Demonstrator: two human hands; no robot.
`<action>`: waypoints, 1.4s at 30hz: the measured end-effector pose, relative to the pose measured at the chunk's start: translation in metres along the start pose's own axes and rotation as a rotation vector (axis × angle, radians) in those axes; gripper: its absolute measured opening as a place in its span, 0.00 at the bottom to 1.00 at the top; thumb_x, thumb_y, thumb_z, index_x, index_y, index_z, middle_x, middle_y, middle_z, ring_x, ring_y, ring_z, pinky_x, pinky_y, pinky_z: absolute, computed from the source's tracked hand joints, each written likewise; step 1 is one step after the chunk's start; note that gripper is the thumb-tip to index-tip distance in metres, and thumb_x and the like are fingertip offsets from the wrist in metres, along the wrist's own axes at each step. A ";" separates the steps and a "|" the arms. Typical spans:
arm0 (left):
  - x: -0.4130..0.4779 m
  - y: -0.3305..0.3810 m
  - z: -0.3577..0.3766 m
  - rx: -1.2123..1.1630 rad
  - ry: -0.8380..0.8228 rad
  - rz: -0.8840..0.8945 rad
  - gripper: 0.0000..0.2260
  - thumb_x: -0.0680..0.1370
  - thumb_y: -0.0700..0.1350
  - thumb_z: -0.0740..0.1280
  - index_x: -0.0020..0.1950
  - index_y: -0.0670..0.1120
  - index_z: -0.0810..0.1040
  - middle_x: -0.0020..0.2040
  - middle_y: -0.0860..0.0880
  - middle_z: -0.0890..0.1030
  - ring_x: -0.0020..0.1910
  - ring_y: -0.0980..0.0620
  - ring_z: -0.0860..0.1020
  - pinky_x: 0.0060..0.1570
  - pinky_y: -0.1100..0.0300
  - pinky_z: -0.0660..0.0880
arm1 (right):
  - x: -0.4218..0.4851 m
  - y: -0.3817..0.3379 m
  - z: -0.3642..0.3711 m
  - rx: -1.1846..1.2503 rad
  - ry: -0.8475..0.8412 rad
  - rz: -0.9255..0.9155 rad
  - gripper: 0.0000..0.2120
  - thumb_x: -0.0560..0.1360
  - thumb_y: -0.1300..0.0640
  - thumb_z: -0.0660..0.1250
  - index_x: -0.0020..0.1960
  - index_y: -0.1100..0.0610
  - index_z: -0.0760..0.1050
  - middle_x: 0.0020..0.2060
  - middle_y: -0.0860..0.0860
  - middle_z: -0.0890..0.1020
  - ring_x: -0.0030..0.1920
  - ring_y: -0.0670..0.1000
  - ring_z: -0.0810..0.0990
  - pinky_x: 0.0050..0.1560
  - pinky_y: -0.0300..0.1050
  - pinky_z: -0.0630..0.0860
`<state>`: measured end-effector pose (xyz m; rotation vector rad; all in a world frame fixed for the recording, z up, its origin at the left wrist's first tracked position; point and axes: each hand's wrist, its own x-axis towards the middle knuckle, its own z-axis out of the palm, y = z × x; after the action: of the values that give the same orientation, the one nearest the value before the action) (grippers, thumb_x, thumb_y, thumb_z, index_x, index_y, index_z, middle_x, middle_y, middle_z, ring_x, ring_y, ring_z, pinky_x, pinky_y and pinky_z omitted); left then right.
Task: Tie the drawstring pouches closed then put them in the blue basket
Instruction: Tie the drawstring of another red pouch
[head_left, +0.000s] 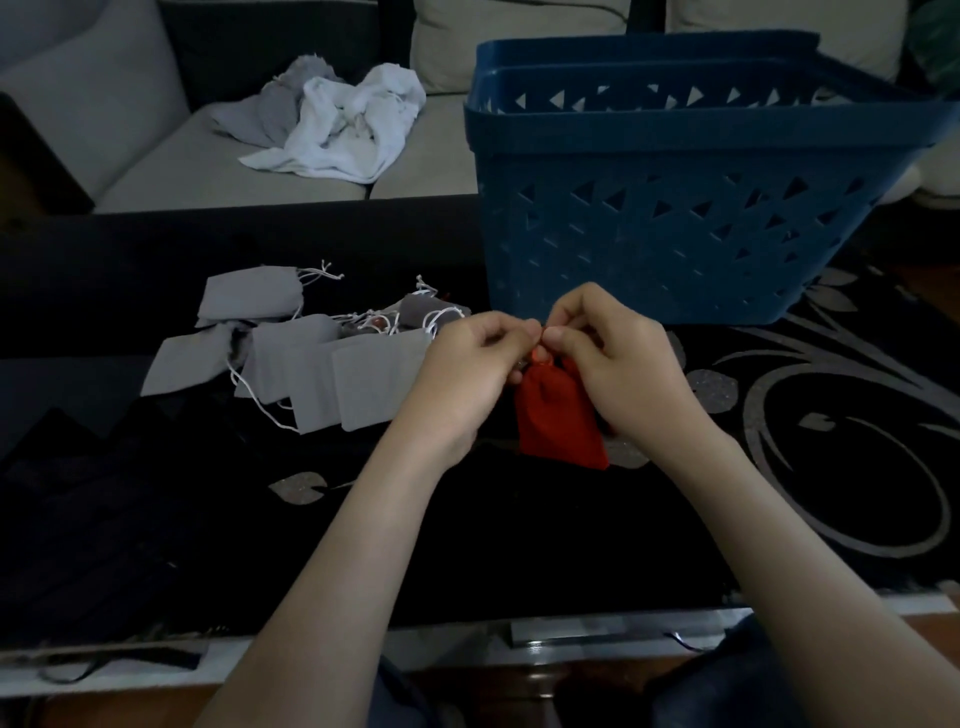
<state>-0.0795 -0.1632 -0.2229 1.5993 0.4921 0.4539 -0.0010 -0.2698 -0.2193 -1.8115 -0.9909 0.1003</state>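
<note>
A red drawstring pouch (558, 421) hangs between my two hands just above the dark table, its neck gathered at the top. My left hand (470, 364) and my right hand (618, 358) pinch the drawstring at the pouch's neck, fingertips almost touching. The string itself is mostly hidden by my fingers. Left of my hands lie several flat grey pouches (291, 353) with loose white drawstrings. The blue basket (660, 208) stands right behind my hands at the back right of the table.
The table wears a black cloth with silver leaf patterns (841, 441). Behind it is a grey sofa (156, 150) with a heap of white and grey cloth (337, 124) on the seat. The table's near edge (571, 631) runs below my forearms.
</note>
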 end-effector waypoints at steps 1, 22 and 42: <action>0.000 0.000 -0.001 -0.043 -0.022 -0.027 0.10 0.79 0.39 0.64 0.39 0.44 0.80 0.32 0.52 0.80 0.29 0.62 0.74 0.32 0.70 0.69 | 0.000 0.000 0.000 -0.004 0.007 0.002 0.05 0.76 0.64 0.65 0.43 0.57 0.73 0.27 0.41 0.75 0.33 0.33 0.75 0.36 0.25 0.66; -0.002 0.003 0.000 -0.109 -0.025 0.020 0.07 0.75 0.35 0.67 0.39 0.43 0.81 0.30 0.52 0.81 0.29 0.59 0.77 0.31 0.68 0.72 | 0.005 0.009 -0.003 0.301 -0.250 0.222 0.09 0.76 0.70 0.64 0.40 0.58 0.74 0.32 0.51 0.77 0.28 0.37 0.75 0.33 0.30 0.72; -0.004 0.011 -0.003 -0.164 -0.185 0.257 0.00 0.72 0.43 0.71 0.41 0.48 0.82 0.37 0.52 0.81 0.39 0.55 0.77 0.45 0.64 0.73 | 0.001 -0.005 -0.035 0.768 -0.363 0.431 0.10 0.79 0.57 0.59 0.42 0.60 0.74 0.27 0.48 0.77 0.26 0.42 0.74 0.27 0.32 0.72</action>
<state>-0.0845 -0.1639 -0.2119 1.5330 0.1060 0.5191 0.0132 -0.2944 -0.1983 -1.2662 -0.6442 0.9688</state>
